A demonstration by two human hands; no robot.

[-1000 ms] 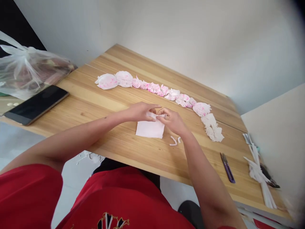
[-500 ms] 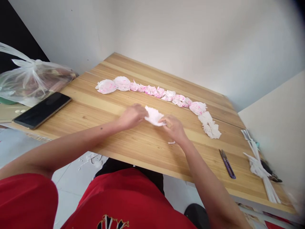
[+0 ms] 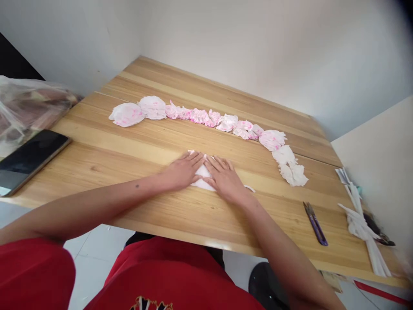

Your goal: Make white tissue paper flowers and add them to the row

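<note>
Clock centre: the white sheet [image 3: 203, 172], on the wooden table [image 3: 167, 142], twelve straight toward the table's far side.
Plastic bag [image 3: 30, 112]: between nine and ten o'clock, cut off at the edge of view.
Phone [image 3: 32, 159]: at nine, screen up, just in front of the bag.
Pink-and-white row [image 3: 213, 118]: crumpled pieces curving from ten through twelve to three, order unchanged.
Left hand [image 3: 182, 171]: at nine, spread and pressing palm-down on the sheet; a moment ago its fingers pinched one end.
White sheet: under both hands, partly covered; half a second ago it was lifted between them, now it lies against the wood. I'd judge the work has gone from handling to flattening. Whether it is folded, I cannot tell.
Right hand [image 3: 225, 178]: at three, likewise spread flat, its earlier pinch released.
White strip [image 3: 250, 188]: between three and four, peeking out beside that hand.
Snips [image 3: 315, 224]: near four, untouched.
Knotted white bundle [image 3: 363, 228]: farther out, between three and four.
</note>
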